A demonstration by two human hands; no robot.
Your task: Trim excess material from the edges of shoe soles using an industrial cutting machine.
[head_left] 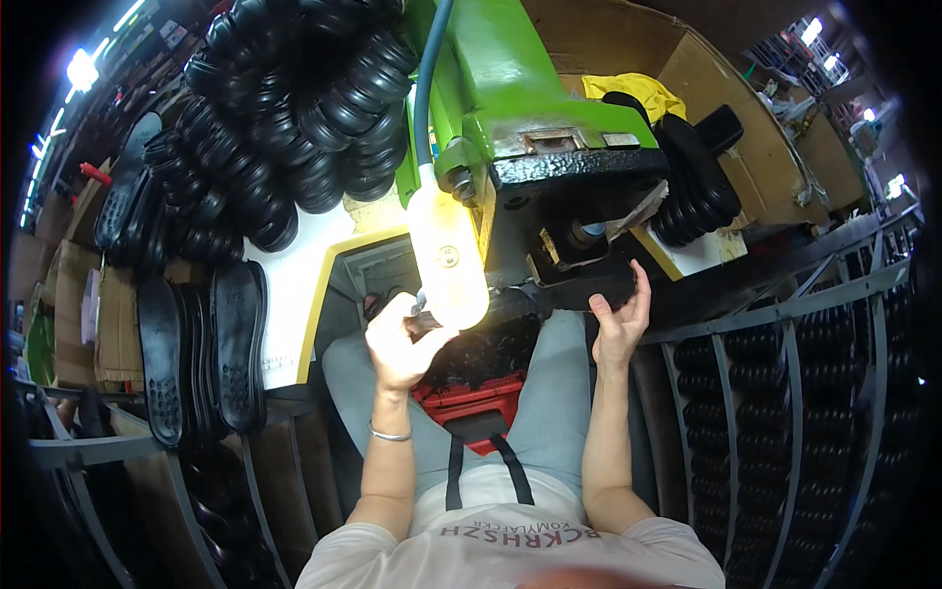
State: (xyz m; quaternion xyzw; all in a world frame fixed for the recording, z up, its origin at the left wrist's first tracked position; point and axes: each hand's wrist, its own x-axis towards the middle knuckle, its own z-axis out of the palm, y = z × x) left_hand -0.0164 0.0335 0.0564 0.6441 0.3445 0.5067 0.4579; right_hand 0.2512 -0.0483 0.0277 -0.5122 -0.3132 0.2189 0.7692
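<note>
A black shoe sole [587, 291] lies crosswise beneath the head of a green machine [520, 88], its middle in shadow. My left hand [400, 346] is closed, thumb against fingers, at the sole's left end, which the glowing lamp partly hides. At the right end, my right hand [620, 319] has its thumb in front and its fingers behind the edge, holding it. Just above the sole sits the machine's dark working part [574, 245]. The bright white lamp [447, 255] hangs close to my left hand.
Bundled black soles [294, 108] are heaped at the back left, with loose soles [201, 353] standing below them. More soles [695, 187] lean beside a cardboard box [756, 147] holding yellow cloth [638, 90]. A red container [481, 402] is between my legs. Metal racks [795, 422] flank me.
</note>
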